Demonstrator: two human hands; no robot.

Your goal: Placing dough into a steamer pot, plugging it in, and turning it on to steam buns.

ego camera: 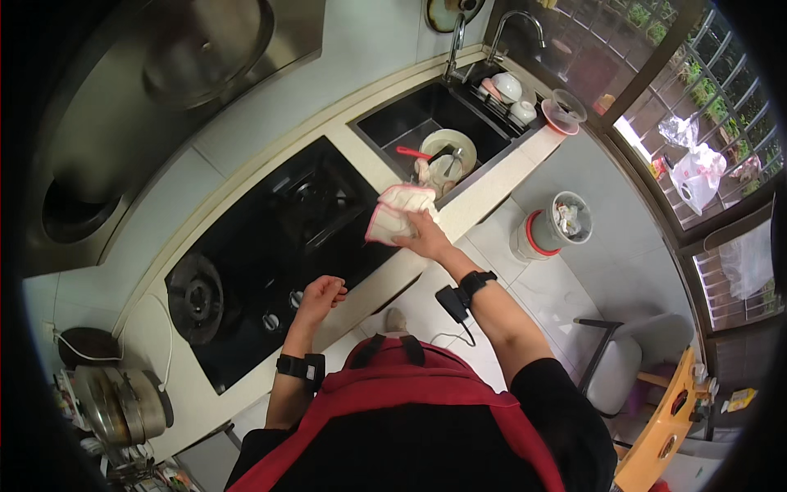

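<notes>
My right hand (425, 236) grips a cream cloth with pink edging (399, 212) over the counter strip between the stove and the sink. Part of the cloth overlaps the right edge of the black glass gas stove (258, 270). With its fingers curled and nothing visible in them, my left hand (321, 300) hovers by the stove's front control knobs (271, 321). Inside the dark sink (393, 123), a pale round basin (460, 136) holds a metal spoon (454, 161) and other ware I cannot make out. A red handle (413, 152) sticks out beside it.
Bowls (507, 87) stand on a rack right of the sink, near two faucets (454, 49). A lined trash bin (572, 218) is below the counter's right end. A steel pot (123, 406) sits at the left, under the range hood (184, 92). A chair (615, 363) stands behind right.
</notes>
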